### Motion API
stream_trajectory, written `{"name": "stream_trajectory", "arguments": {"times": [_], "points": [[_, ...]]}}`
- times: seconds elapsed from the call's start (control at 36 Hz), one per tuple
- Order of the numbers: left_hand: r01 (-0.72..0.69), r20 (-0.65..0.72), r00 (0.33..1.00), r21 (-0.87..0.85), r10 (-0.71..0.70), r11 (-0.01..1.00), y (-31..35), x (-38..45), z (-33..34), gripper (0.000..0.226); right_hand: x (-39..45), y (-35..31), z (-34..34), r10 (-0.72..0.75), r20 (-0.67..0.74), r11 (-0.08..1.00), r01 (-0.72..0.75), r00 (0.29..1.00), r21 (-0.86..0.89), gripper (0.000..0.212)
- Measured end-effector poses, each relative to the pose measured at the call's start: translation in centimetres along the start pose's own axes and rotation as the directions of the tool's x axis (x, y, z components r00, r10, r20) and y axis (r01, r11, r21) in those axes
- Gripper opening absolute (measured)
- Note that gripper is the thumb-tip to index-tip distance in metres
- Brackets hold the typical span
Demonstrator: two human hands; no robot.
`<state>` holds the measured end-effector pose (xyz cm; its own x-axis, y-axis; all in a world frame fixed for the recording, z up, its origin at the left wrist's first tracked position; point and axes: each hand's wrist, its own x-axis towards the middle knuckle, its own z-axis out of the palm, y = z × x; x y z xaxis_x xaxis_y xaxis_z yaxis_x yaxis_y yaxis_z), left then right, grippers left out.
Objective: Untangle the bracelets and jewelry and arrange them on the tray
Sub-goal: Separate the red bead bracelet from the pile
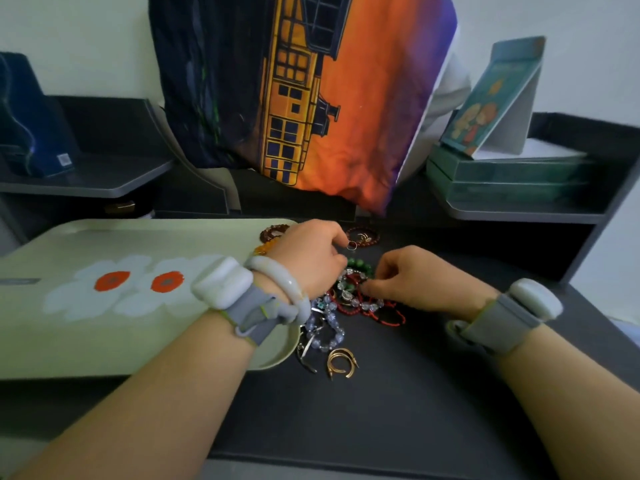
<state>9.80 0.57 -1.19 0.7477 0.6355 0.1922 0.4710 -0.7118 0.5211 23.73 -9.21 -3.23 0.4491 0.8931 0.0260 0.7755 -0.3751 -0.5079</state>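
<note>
On the dark worktop (433, 393), beside the pale green flower-printed tray (104, 306), a tangled heap of beaded bracelets (349, 299) is lying (red, green and clear beads mixed). The left hand (308, 258) is pinching a small metal ring (352, 244) above it, while the right hand (412, 282) is curling its fingertips into the heap, pinching red beads.

We find no text we can read; the white label (63, 160) on the blue box (33, 133) is too blurred.
</note>
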Motion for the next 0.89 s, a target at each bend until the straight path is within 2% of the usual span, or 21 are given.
{"name": "stream_trajectory", "arguments": {"times": [0.11,0.22,0.31,0.39,0.47,0.58,0.69,0.75,0.89], "points": [[0.018,-0.051,0.999,0.042,-0.016,0.999,-0.1,0.6,-0.6,0.022,0.1,0.1,-0.3,0.004,0.041,1.0,-0.004,0.999,-0.003,0.017],[0.048,-0.109,0.993,-0.017,-0.049,0.999,-0.8,0.7,-0.7,0.02,0.0,0.3,-0.8,0.013,0.071,1.0,-0.011,0.997,-0.022,0.013],[0.058,-0.093,0.994,-0.037,-0.061,0.998,-1.1,0.5,0.0,0.019,0.0,0.2,-1.0,0.018,0.053,1.0,-0.018,0.998,0.01,0.013],[0.023,-0.013,1.0,-0.017,-0.023,1.0,-1.0,0.1,0.4,0.023,0.1,0.0,-1.1,0.013,0.016,0.987,-0.016,1.0,0.16,0.015],[-0.034,0.087,0.996,0.065,0.028,0.997,-0.7,-0.1,0.7,0.031,0.1,-0.3,-1.2,0.021,-0.034,0.929,-0.007,0.999,0.37,0.017],[-0.087,0.175,0.983,0.173,0.056,0.981,-0.7,-0.3,1.0,0.04,-0.1,-0.8,-1.1,-0.009,-0.088,0.762,0.063,0.996,0.644,0.015],[-0.087,0.143,0.988,0.196,0.059,0.977,-0.7,-0.3,1.2,0.038,0.0,-0.8,-1.4,0.044,-0.152,0.616,0.094,0.987,0.782,0.016],[-0.085,0.095,0.993,0.16,0.071,0.983,-0.8,-0.3,1.2,0.033,0.3,-0.5,-1.3,0.092,-0.201,0.64,0.096,0.975,0.763,0.018],[-0.079,0.022,0.997,0.019,0.079,0.997,-0.8,-0.4,1.0,0.028,1.3,1.0,-0.6,0.198,-0.245,0.813,-0.019,0.949,0.583,0.02]]}}
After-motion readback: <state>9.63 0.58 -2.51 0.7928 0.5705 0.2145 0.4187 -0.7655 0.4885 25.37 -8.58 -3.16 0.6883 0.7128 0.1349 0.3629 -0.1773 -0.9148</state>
